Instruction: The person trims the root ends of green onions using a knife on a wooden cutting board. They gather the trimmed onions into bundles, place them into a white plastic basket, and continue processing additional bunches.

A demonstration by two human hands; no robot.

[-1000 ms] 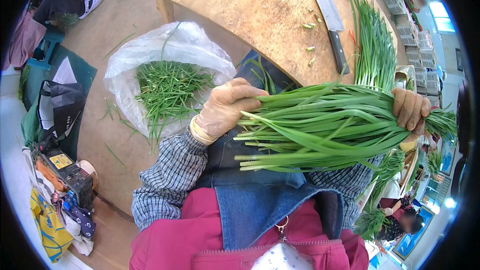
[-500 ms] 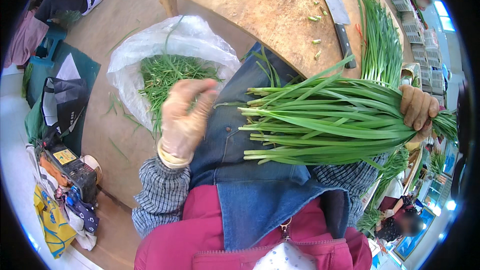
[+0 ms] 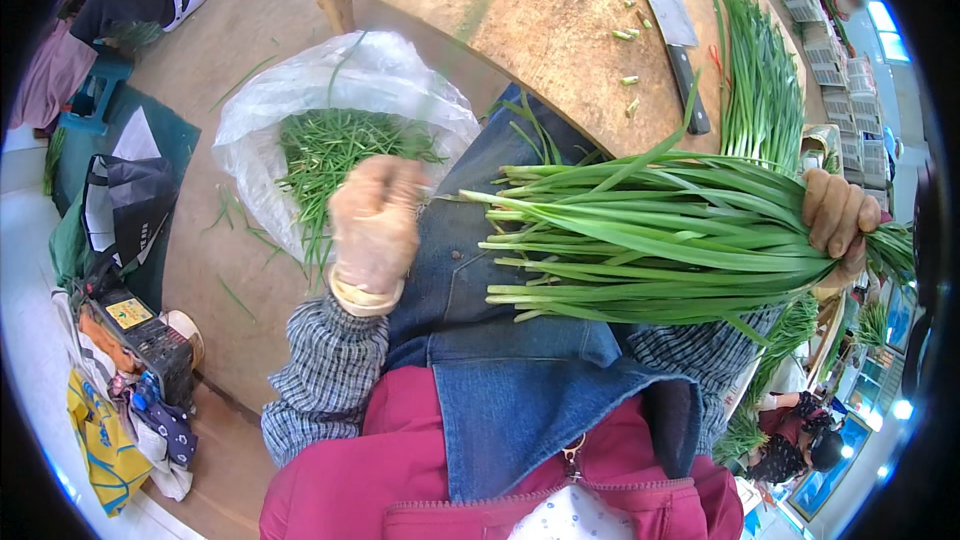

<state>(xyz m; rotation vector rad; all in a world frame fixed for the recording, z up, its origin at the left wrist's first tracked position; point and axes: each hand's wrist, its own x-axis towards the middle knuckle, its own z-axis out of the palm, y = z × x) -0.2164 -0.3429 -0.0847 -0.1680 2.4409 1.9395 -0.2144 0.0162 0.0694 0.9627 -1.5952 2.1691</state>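
My right hand (image 3: pixel 838 223) grips a thick bunch of long green chives (image 3: pixel 660 240) held across my lap, cut ends pointing left. My left hand (image 3: pixel 375 225), in a thin glove, is off the bunch and hangs closed over the edge of a white plastic bag (image 3: pixel 290 100) on the floor. The bag holds a heap of green trimmings (image 3: pixel 335 145). Whether the left hand still holds any scraps is hidden by blur.
A wooden table (image 3: pixel 520 20) lies ahead with a cleaver (image 3: pixel 668 15), cut green bits and another chive bundle (image 3: pixel 750 80). Bags and cloths (image 3: pixel 130 340) crowd the floor at left. Stray leaves lie beside the plastic bag. Another person (image 3: pixel 790 440) sits at lower right.
My left hand left the cut ends of the bunch and swung left and down toward the plastic bag. The right hand keeps holding the chives.
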